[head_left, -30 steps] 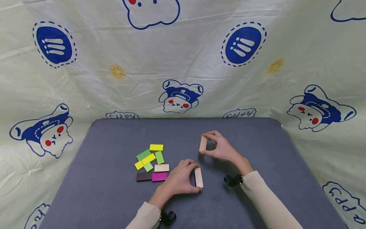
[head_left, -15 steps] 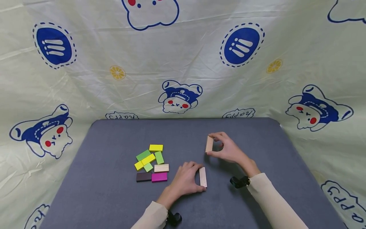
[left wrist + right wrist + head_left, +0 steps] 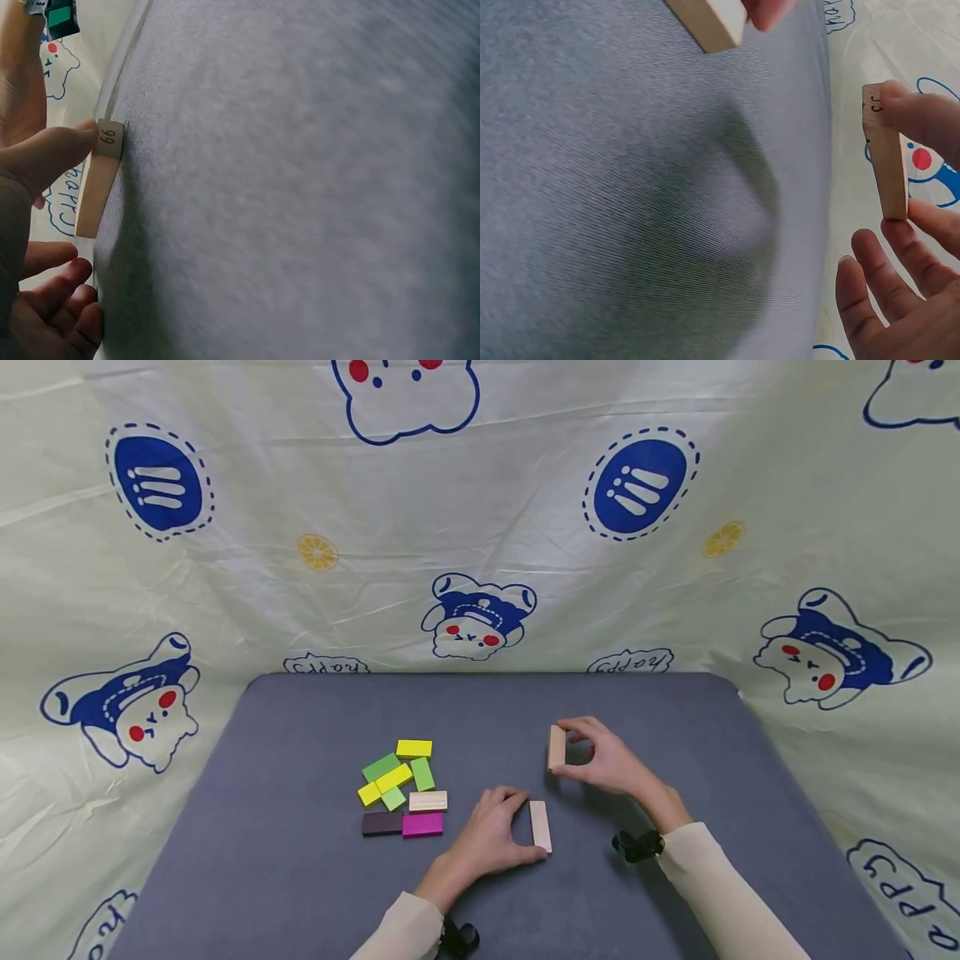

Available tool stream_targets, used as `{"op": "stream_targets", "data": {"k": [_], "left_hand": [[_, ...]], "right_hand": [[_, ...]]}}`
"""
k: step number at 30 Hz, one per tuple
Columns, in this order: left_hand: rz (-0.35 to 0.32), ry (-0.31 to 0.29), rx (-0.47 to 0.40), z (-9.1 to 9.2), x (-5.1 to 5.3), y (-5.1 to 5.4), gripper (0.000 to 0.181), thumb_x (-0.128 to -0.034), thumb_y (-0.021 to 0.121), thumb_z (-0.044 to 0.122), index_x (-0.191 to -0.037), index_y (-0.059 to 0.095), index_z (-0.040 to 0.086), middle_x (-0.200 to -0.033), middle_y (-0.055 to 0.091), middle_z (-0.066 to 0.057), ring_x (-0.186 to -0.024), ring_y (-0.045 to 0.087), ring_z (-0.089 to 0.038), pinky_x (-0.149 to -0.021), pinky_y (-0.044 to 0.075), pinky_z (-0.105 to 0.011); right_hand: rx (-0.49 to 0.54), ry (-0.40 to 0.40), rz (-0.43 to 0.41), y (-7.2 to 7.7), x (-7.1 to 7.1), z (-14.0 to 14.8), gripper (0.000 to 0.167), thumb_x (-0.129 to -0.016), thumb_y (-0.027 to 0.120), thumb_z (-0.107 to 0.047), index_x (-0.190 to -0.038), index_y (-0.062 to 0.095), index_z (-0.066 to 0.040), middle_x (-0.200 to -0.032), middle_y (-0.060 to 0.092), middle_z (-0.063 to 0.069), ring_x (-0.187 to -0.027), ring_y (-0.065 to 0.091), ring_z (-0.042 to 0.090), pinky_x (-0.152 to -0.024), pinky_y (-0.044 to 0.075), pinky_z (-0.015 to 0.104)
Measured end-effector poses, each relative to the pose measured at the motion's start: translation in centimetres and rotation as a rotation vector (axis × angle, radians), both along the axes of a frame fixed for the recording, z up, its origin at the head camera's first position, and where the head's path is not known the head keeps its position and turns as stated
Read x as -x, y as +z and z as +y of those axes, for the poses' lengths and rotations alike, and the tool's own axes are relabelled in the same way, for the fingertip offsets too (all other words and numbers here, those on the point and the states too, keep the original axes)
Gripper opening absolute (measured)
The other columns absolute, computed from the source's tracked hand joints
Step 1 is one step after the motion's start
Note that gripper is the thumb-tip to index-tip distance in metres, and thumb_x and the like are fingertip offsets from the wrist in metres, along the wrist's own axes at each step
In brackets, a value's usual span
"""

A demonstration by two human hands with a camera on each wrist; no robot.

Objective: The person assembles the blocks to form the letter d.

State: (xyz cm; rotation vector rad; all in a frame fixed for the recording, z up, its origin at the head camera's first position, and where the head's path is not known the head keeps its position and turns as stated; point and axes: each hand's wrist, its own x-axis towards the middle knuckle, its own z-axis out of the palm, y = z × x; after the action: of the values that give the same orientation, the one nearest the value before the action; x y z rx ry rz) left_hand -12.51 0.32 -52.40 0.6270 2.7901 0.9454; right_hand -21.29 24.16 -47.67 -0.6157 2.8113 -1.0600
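My right hand (image 3: pixel 606 760) pinches a plain wooden block (image 3: pixel 556 748) by its two ends, thumb at one and fingertips at the other. In the right wrist view this wooden block (image 3: pixel 886 161) shows marks on the end under the thumb. My left hand (image 3: pixel 491 835) is around a second plain wooden block (image 3: pixel 540 827), which lies on the table. In the left wrist view the thumb (image 3: pixel 64 146) touches that block's numbered end (image 3: pixel 109 139). The left fingertips (image 3: pixel 64 255) sit slightly apart from its other end.
Left of the hands lie yellow blocks (image 3: pixel 414 749), green blocks (image 3: pixel 422 773), a plain wooden block (image 3: pixel 427 802), a black block (image 3: pixel 382 824) and a magenta block (image 3: pixel 423 825). The grey table (image 3: pixel 300 893) meets a patterned cloth (image 3: pixel 375 610) behind and at the sides.
Both hands have moved to the right with their wooden blocks. The left index finger has since come away from its block's far end. The coloured blocks have stayed put.
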Motion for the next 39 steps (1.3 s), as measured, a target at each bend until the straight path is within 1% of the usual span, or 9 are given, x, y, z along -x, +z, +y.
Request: {"op": "stream_targets", "data": {"k": [2, 4, 8, 14, 19, 22, 28, 39], "left_hand": [[0.005, 0.006, -0.010, -0.1, -0.1, -0.1, 0.080, -0.0798, 0.085, 0.051, -0.143, 0.060, 0.008, -0.138, 0.057, -0.007, -0.124, 0.051, -0.024, -0.106, 0.049, -0.041], [0.025, 0.005, -0.006, -0.2, -0.1, -0.2, 0.075, -0.0805, 0.085, 0.051, -0.139, 0.064, 0.009, -0.135, 0.058, -0.006, -0.121, 0.051, -0.023, -0.103, 0.049, -0.038], [0.049, 0.000, -0.010, -0.3, -0.3, -0.5, 0.068, -0.0808, 0.085, 0.049, -0.134, 0.069, 0.011, -0.131, 0.058, -0.004, -0.116, 0.050, -0.021, -0.100, 0.048, -0.036], [0.043, -0.001, -0.021, -0.3, -0.2, -0.7, 0.067, -0.0817, 0.084, 0.050, -0.135, 0.068, 0.012, -0.132, 0.057, -0.003, -0.117, 0.048, -0.020, -0.102, 0.047, -0.037], [0.058, 0.008, -0.029, -0.3, -0.3, -0.8, 0.065, -0.0820, 0.084, 0.050, -0.135, 0.068, 0.015, -0.131, 0.057, -0.002, -0.114, 0.048, -0.019, -0.100, 0.046, -0.038], [0.062, 0.014, -0.032, -0.3, -0.4, -0.8, 0.064, -0.0823, 0.083, 0.051, -0.134, 0.068, 0.016, -0.131, 0.057, -0.002, -0.114, 0.048, -0.019, -0.100, 0.046, -0.039], [0.068, 0.029, -0.028, -0.1, -0.5, -1.0, 0.064, -0.0822, 0.082, 0.052, -0.134, 0.068, 0.018, -0.131, 0.057, -0.002, -0.113, 0.049, -0.019, -0.100, 0.045, -0.039], [0.076, 0.058, -0.027, 0.2, -0.9, -0.7, 0.064, -0.0826, 0.081, 0.052, -0.134, 0.067, 0.017, -0.131, 0.057, -0.003, -0.114, 0.048, -0.020, -0.100, 0.044, -0.041]], "right_hand": [[-0.005, -0.002, -0.001, -0.3, -0.1, 0.1, 0.075, -0.085, 0.085, -0.037, -0.148, 0.053, -0.011, -0.141, 0.053, 0.013, -0.119, 0.060, 0.032, -0.085, 0.054, 0.046], [-0.010, 0.001, -0.001, -0.7, -0.2, 0.0, 0.075, -0.085, 0.085, -0.037, -0.148, 0.053, -0.011, -0.143, 0.053, 0.013, -0.119, 0.060, 0.032, -0.084, 0.054, 0.043], [-0.012, 0.011, -0.013, -1.4, -0.5, -0.3, 0.075, -0.085, 0.084, -0.039, -0.148, 0.053, -0.012, -0.145, 0.052, 0.012, -0.120, 0.059, 0.032, -0.086, 0.055, 0.043], [-0.013, 0.027, -0.035, -2.1, -1.1, -0.9, 0.073, -0.085, 0.085, -0.039, -0.146, 0.056, -0.011, -0.142, 0.054, 0.012, -0.120, 0.060, 0.032, -0.084, 0.055, 0.042], [-0.002, 0.058, -0.052, -2.6, -1.4, -1.4, 0.070, -0.086, 0.084, -0.036, -0.146, 0.056, -0.011, -0.142, 0.055, 0.012, -0.119, 0.060, 0.030, -0.085, 0.055, 0.042], [-0.005, 0.064, -0.052, -3.0, -1.5, -1.7, 0.070, -0.086, 0.084, -0.037, -0.145, 0.057, -0.010, -0.142, 0.056, 0.011, -0.117, 0.061, 0.029, -0.085, 0.055, 0.041], [-0.034, 0.054, -0.051, -3.5, -1.5, -1.9, 0.072, -0.085, 0.084, -0.040, -0.145, 0.058, -0.011, -0.142, 0.056, 0.010, -0.116, 0.061, 0.026, -0.084, 0.053, 0.036], [-0.046, 0.067, -0.064, -4.0, -1.4, -1.9, 0.071, -0.086, 0.084, -0.034, -0.146, 0.056, -0.008, -0.143, 0.056, 0.012, -0.118, 0.060, 0.029, -0.087, 0.052, 0.039]]}}
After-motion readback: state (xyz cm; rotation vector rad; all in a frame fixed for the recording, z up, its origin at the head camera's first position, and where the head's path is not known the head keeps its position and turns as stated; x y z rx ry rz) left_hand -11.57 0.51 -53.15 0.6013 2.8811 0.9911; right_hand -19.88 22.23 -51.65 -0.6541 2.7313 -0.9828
